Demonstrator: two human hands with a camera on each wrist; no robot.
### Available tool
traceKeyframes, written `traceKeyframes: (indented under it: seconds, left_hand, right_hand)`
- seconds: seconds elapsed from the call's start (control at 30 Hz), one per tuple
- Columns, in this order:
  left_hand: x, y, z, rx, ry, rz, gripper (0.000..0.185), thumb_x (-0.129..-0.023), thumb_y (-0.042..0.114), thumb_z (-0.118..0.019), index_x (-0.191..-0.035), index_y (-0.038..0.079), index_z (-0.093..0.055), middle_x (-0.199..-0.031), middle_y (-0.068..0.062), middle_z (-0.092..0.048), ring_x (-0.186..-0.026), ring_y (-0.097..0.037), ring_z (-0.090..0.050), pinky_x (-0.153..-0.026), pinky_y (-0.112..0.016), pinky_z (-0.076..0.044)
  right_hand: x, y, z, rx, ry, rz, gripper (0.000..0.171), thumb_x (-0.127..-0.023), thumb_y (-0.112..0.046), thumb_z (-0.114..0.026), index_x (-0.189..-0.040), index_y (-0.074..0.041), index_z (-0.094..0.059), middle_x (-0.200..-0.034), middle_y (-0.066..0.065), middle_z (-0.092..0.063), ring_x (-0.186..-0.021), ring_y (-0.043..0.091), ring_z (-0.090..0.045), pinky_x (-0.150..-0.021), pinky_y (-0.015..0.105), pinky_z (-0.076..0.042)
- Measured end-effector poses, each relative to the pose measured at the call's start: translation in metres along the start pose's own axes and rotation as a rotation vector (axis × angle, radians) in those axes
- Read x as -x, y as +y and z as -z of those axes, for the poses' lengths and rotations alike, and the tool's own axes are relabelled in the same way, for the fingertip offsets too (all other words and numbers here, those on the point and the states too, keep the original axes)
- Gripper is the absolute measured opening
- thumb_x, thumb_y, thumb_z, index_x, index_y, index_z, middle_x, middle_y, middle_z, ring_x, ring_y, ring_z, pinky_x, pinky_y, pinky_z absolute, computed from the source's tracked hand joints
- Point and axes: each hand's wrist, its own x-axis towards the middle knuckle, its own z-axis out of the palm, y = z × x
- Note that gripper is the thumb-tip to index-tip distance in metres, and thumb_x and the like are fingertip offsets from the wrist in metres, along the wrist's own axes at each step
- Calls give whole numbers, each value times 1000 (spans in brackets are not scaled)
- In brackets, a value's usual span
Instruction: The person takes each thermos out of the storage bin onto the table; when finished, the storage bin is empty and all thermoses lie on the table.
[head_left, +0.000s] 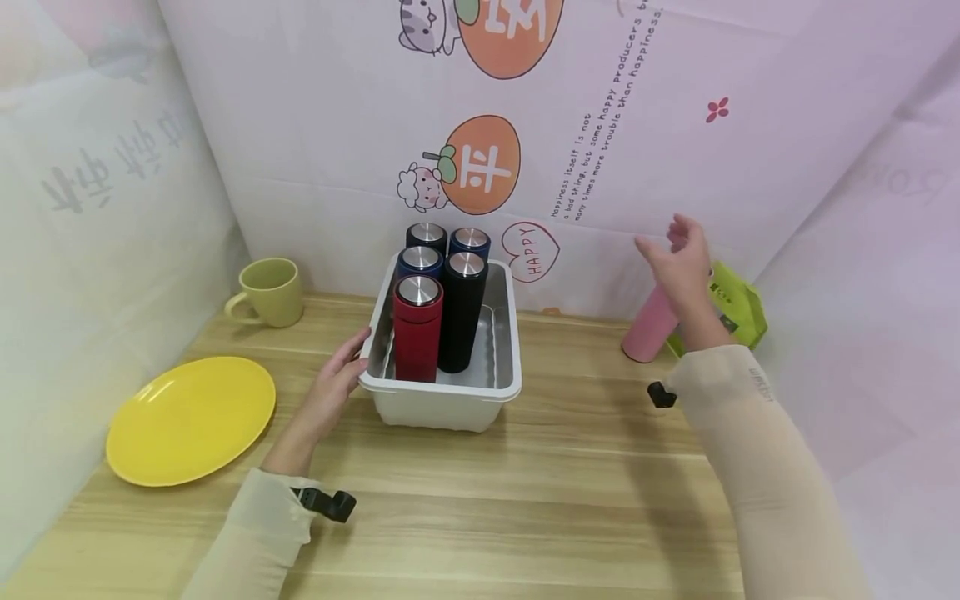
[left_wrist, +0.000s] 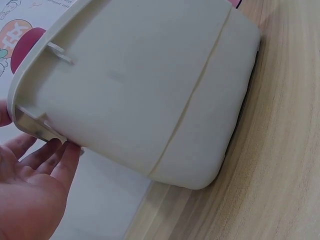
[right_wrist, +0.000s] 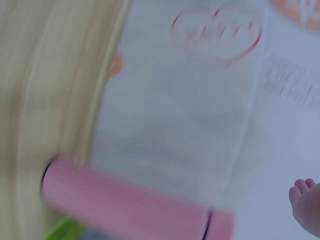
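Note:
A whitish plastic bin (head_left: 435, 410) stands on the table. Upright inside it are several thermos bottles with silver lids, among them a red thermos (head_left: 417, 346), a tall black thermos (head_left: 462, 321) and blue ones behind. My left hand (head_left: 339, 385) holds the bin's rim at the near left corner; in the left wrist view its fingertips (left_wrist: 70, 150) curl under the rim, the thumb mostly cut off. On the right, a pink thermos (head_left: 647, 332) stands by the back wall, partly hidden by my right hand (head_left: 681, 265). That hand is raised with fingers apart, holding nothing.
Behind the pink thermos sits a bright green package (head_left: 741, 304). A yellow-green mug (head_left: 274, 292) stands at the back left, and a yellow plate (head_left: 191, 421) lies nearer on the left. Printed sheets wall in the table (head_left: 480, 508) at the back and both sides.

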Motion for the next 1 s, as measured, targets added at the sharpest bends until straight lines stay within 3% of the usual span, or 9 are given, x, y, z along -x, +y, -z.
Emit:
traceKeyframes:
  seconds: [0.1,0.3,0.6,0.8,1.0]
  left_hand:
    - [1,0,-1,-2,1,5,53,-102,5,-37,-151,-7,-20,-156,-25,-17,-140,-35,-21,-112,-48,-24]
    - [0,1,-1,4,1,2,53,-102,5,-36,-151,-8,-20,-157,-23,-17,-141,-34,-19,-112,-45,-24]
    - [1,0,-1,-3,7,12,53,-102,4,-37,-151,-6,-20,-157,-23,-17,-141,-34,-20,-112,-47,-24]
    - [0,-2,0,-1,11,7,53,-102,4,-36,-152,-6,-21,-157,-22,-17,-140,-33,-21,-111,-41,-28]
    - [-1,-2,0,5,11,9,53,-102,3,-36,-151,-6,-21,-157,-22,-17,-140,-33,-21,-111,-43,-27]
  right_hand:
    - [10,-18,-21,-65,-19,64,77,-89,-31,-73,-150,-8,-32,-149,12,-38,-136,19,-36,-109,24,-29]
    - [37,-48,-61,-218,-116,132,71,-87,-17,-75,-146,-3,-37,-143,14,-44,-132,21,-42,-107,22,-31]
    - [82,-73,-109,-325,-274,224,66,-85,-9,-77,-141,-2,-43,-134,15,-51,-128,26,-47,-105,24,-35]
    - [107,-82,-134,-308,-373,287,66,-86,-13,-76,-141,1,-42,-133,16,-53,-125,24,-49,-105,28,-37]
    - [125,-84,-156,-237,-489,291,65,-88,-23,-75,-142,-6,-43,-135,14,-52,-124,20,-49,-105,29,-37]
